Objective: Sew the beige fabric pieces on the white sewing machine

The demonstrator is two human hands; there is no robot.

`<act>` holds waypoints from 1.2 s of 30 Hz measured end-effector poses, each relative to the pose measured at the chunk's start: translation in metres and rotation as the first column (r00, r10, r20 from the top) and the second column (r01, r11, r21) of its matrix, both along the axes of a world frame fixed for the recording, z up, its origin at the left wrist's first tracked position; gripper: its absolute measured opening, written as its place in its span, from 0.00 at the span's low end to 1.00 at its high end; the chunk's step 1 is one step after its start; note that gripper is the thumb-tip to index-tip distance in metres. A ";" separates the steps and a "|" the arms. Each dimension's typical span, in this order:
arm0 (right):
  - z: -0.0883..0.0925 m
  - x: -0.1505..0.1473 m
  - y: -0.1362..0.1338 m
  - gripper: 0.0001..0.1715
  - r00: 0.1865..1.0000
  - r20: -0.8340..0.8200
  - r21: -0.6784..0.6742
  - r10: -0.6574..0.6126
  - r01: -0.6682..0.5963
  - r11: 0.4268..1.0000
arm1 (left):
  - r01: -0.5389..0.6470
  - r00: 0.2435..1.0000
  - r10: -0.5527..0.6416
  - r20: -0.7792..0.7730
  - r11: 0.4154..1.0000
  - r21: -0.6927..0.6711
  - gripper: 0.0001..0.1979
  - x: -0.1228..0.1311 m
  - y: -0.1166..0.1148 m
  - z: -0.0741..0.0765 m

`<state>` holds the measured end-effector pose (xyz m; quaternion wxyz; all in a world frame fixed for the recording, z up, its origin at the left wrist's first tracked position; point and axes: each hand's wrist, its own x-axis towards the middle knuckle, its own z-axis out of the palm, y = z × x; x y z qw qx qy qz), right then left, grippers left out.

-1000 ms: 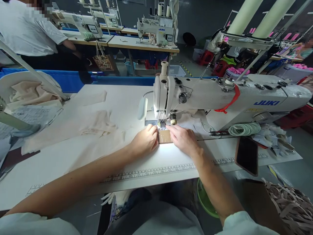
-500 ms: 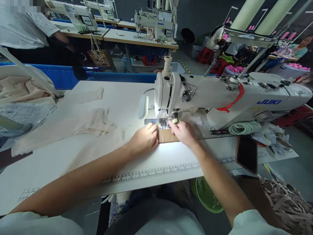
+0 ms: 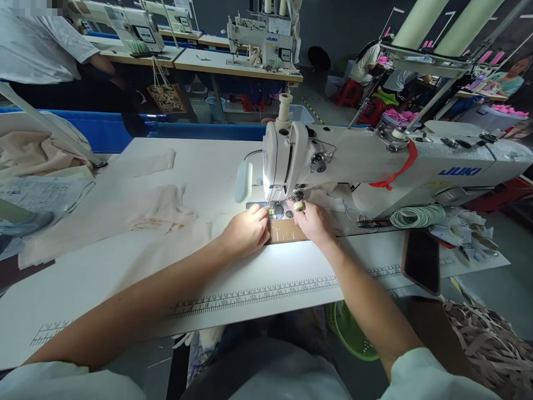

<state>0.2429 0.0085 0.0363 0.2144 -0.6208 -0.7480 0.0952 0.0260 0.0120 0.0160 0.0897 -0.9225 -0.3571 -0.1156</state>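
At the needle area of the white sewing machine (image 3: 277, 158), my left hand (image 3: 246, 230) is just left of the presser foot. Its fingers are bent and pressed together; whatever is in them is too small to make out. My right hand (image 3: 315, 223) is on the other side of the needle, fingers closed and partly hidden behind the round knob (image 3: 298, 205). What its fingertips pinch, if anything, does not show. Between the hands lies a brown plate (image 3: 286, 231) with short white thread bits on it. Thin beige fabric (image 3: 160, 208) lies on the table to the left.
On the right are a coil of pale green cord (image 3: 417, 216), a phone (image 3: 421, 261) at the table edge and fabric scraps (image 3: 468, 233). A green basket (image 3: 353, 333) stands below. Beige cloth (image 3: 39, 153) is heaped at left. Co-workers (image 3: 45, 50) are beyond the table.
The right fingertips have drawn back slightly to the right, away from the needle. My left hand stays almost in place. The view has shifted a little.
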 end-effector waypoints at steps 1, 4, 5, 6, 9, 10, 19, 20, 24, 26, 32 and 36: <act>0.000 0.000 0.002 0.24 1.000 0.000 0.003 0.002 -0.002 1.000 | 0.000 1.000 0.000 0.006 1.000 -0.009 0.15 0.000 0.001 0.000; -0.002 0.002 0.006 0.26 1.000 -0.019 0.014 0.014 -0.014 1.000 | 0.011 0.999 -0.011 0.031 1.000 -0.018 0.15 -0.001 0.001 -0.002; -0.002 0.003 0.006 0.27 1.000 -0.026 0.019 0.009 -0.009 1.000 | 0.017 0.999 -0.016 0.041 1.000 -0.016 0.15 -0.001 0.001 -0.003; -0.003 0.004 0.005 0.28 0.999 -0.032 0.022 0.006 -0.005 1.000 | 0.021 0.999 -0.020 0.050 1.000 -0.012 0.15 -0.001 0.001 -0.004; -0.006 0.009 0.002 0.28 0.998 -0.053 0.037 0.024 -0.022 0.999 | 0.027 0.996 -0.025 0.082 0.999 -0.022 0.15 0.000 0.004 -0.003; -0.006 0.010 0.000 0.27 0.997 -0.059 0.046 0.045 -0.042 0.998 | 0.026 0.995 -0.021 0.101 0.999 -0.041 0.15 -0.001 0.006 -0.002; 0.002 -0.041 -0.047 0.22 0.832 0.193 0.201 0.520 -0.552 0.809 | -0.436 0.849 0.509 0.139 0.825 -0.359 0.14 -0.040 0.028 0.032; 0.003 -0.050 -0.054 0.30 0.777 0.243 0.195 0.580 -0.625 0.756 | -0.471 0.835 0.544 0.082 0.785 -0.403 0.13 -0.043 0.027 0.035; -0.007 -0.070 -0.083 0.56 0.629 0.293 0.132 0.720 -0.773 0.621 | -0.415 0.846 0.533 0.009 0.670 -0.615 0.12 -0.058 0.008 0.048; -0.017 -0.070 -0.102 0.40 0.627 0.281 0.166 0.726 -0.777 0.607 | -0.294 0.875 0.479 0.068 0.637 -0.712 0.14 -0.076 -0.014 0.054; -0.044 -0.050 -0.182 0.10 0.618 -0.364 0.244 0.697 -0.659 0.712 | -0.168 0.817 0.575 0.036 0.296 -0.940 0.21 -0.186 -0.140 0.051; -0.076 -0.039 -0.213 0.15 0.476 -0.879 -0.309 0.035 -0.624 0.718 | -0.215 0.727 0.685 -0.051 0.156 -0.964 0.20 -0.224 -0.216 0.015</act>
